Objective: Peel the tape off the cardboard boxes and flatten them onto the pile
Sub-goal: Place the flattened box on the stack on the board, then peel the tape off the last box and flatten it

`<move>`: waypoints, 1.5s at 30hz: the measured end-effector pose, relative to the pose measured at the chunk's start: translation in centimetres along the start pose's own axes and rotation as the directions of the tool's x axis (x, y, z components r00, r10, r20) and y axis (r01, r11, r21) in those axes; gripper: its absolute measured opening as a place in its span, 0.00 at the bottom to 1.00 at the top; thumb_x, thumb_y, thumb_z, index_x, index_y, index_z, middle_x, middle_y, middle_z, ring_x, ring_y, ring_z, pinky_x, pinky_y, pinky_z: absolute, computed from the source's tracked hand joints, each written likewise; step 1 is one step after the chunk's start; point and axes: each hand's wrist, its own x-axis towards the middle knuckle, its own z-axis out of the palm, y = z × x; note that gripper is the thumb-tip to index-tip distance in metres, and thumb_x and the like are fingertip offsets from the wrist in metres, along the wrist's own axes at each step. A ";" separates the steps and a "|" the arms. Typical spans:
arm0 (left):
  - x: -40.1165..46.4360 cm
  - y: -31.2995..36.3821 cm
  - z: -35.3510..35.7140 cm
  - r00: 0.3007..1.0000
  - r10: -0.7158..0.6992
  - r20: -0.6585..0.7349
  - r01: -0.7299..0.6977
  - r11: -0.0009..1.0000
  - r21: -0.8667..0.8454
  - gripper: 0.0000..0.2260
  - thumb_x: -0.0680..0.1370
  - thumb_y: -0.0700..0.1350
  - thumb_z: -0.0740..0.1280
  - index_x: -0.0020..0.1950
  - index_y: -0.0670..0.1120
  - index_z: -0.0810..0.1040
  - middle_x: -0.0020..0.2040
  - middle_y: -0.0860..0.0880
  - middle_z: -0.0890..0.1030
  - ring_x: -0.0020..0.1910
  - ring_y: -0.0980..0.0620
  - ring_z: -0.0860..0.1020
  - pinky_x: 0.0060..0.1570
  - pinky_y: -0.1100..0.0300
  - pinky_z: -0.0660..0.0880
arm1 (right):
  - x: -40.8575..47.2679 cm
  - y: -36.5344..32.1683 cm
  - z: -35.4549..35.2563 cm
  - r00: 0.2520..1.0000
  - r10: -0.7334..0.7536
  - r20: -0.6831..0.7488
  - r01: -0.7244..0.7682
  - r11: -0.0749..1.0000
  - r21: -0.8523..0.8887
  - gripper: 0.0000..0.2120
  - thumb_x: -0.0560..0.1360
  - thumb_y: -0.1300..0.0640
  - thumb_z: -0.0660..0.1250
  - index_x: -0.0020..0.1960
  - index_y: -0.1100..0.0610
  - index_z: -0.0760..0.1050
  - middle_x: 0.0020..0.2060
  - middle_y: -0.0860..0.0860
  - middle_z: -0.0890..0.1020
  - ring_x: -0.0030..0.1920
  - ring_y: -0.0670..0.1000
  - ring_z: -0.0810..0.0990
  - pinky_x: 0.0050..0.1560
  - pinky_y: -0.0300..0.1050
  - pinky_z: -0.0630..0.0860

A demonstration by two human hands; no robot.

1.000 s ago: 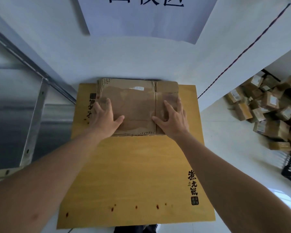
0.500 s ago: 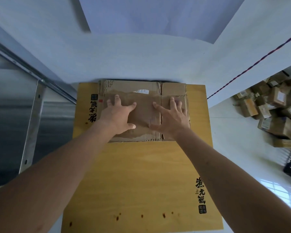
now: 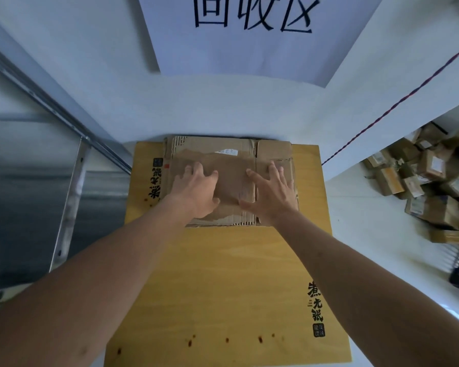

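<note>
Cardboard box (image 3: pixel 231 165), already flattened, lies on the pile (image 3: pixel 212 144) at the far end of the yellow board (image 3: pixel 223 274), against the white wall (image 3: pixel 223 107); I have my left hand (image 3: pixel 196 192) and right hand (image 3: pixel 272 193) pressing on it, palms down, fingers spread and gripping nothing; I judge the risk is springback, since creased flaps could lift once I ease off; uneven pressure could also skid the sheet off the stack; 1 white label (image 3: pixel 229 152) remains, and whether any tape does I cannot tell.
</note>
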 end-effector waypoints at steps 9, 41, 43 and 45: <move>-6.1 -0.3 -5.0 0.960 0.146 -0.239 -0.153 0.988 -0.010 0.30 0.83 0.56 0.64 0.82 0.48 0.62 0.82 0.44 0.63 0.81 0.44 0.62 0.80 0.43 0.56 | -5.9 -2.2 -5.5 0.957 -0.177 -0.229 0.222 0.957 0.188 0.26 0.82 0.46 0.63 0.77 0.55 0.70 0.74 0.55 0.75 0.76 0.57 0.69 0.75 0.61 0.66; -61.0 4.3 -8.7 0.625 -0.242 -0.742 0.263 0.960 -0.092 0.27 0.85 0.61 0.56 0.79 0.47 0.67 0.77 0.44 0.71 0.74 0.42 0.70 0.71 0.43 0.70 | -50.3 -15.7 -18.7 0.494 -0.760 -0.422 0.711 0.632 -0.308 0.30 0.83 0.36 0.53 0.81 0.49 0.64 0.81 0.53 0.64 0.81 0.55 0.61 0.78 0.55 0.59; -63.8 2.6 -8.4 0.595 -0.271 -0.757 0.274 0.953 -0.127 0.27 0.85 0.61 0.57 0.80 0.47 0.67 0.77 0.45 0.71 0.75 0.43 0.70 0.71 0.44 0.70 | -52.2 -18.3 -18.7 0.453 -0.785 -0.423 0.732 0.598 -0.327 0.30 0.83 0.35 0.52 0.80 0.50 0.65 0.80 0.53 0.65 0.80 0.56 0.62 0.77 0.55 0.61; -66.4 0.7 -8.2 0.566 -0.297 -0.769 0.279 0.947 -0.160 0.27 0.84 0.61 0.58 0.80 0.48 0.66 0.77 0.46 0.71 0.75 0.44 0.71 0.71 0.44 0.71 | -53.8 -21.1 -18.6 0.425 -0.807 -0.411 0.747 0.569 -0.344 0.31 0.83 0.35 0.52 0.80 0.49 0.65 0.80 0.53 0.65 0.80 0.56 0.63 0.78 0.56 0.61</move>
